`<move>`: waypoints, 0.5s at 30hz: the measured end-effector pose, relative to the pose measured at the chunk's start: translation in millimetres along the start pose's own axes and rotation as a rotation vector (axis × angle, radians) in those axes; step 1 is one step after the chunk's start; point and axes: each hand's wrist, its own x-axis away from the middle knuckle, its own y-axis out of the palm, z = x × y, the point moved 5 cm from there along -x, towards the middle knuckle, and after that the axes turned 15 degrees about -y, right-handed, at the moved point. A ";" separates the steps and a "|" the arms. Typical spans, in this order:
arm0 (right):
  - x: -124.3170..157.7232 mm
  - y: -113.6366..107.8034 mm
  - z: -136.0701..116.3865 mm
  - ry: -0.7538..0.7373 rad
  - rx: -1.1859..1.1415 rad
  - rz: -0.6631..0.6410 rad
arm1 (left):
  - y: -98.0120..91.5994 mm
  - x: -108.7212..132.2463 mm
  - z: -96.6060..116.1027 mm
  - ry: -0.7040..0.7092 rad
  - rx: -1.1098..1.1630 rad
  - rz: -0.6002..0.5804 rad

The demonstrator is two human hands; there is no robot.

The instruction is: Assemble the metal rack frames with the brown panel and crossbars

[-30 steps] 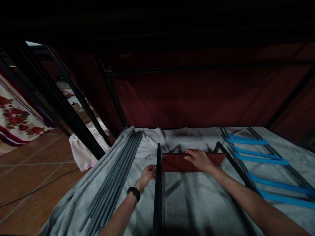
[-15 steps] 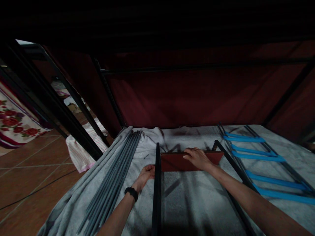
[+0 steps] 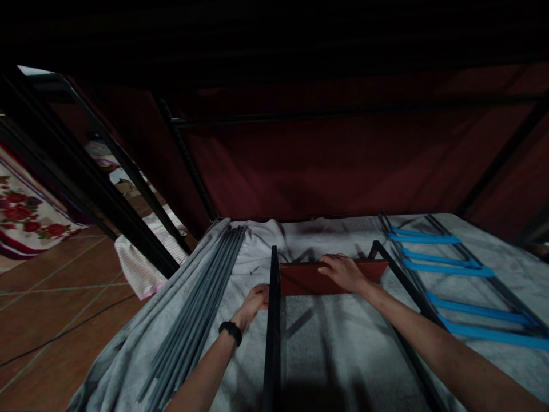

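My right hand (image 3: 343,272) is closed over the top edge of a reddish-brown board (image 3: 302,279). The board stands on edge between two dark metal bars, the left bar (image 3: 273,332) and the right bar (image 3: 403,280). At the outer side of the left bar is my left hand (image 3: 255,302), its fingers curled in against the metal; a black band circles that wrist. Whatever those fingertips hold, if anything, is hidden. A small screw-like piece (image 3: 254,270) lies on the grey cloth (image 3: 326,343) just beyond my left hand.
Left of my left arm lies a bundle of grey metal tubes (image 3: 201,309). On the right are dark rails with blue crosspieces (image 3: 450,269). Dark red panels (image 3: 326,166) and dark frame bars (image 3: 107,183) enclose the far side. A striped cloth (image 3: 139,257) rests on the tiled floor (image 3: 64,292).
The view has shifted slightly. Both hands stay at nearly the same places, the right on the board and the left beside the bar.
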 end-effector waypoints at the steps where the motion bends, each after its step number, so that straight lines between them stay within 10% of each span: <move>1: -0.1 0.3 0.0 -0.001 -0.003 0.001 | 1.4 0.4 1.7 -0.006 -0.015 0.007; 15: 1.0 -2.4 -4.6 0.018 -0.027 -0.008 | 2.6 -2.0 -3.2 0.021 0.027 0.070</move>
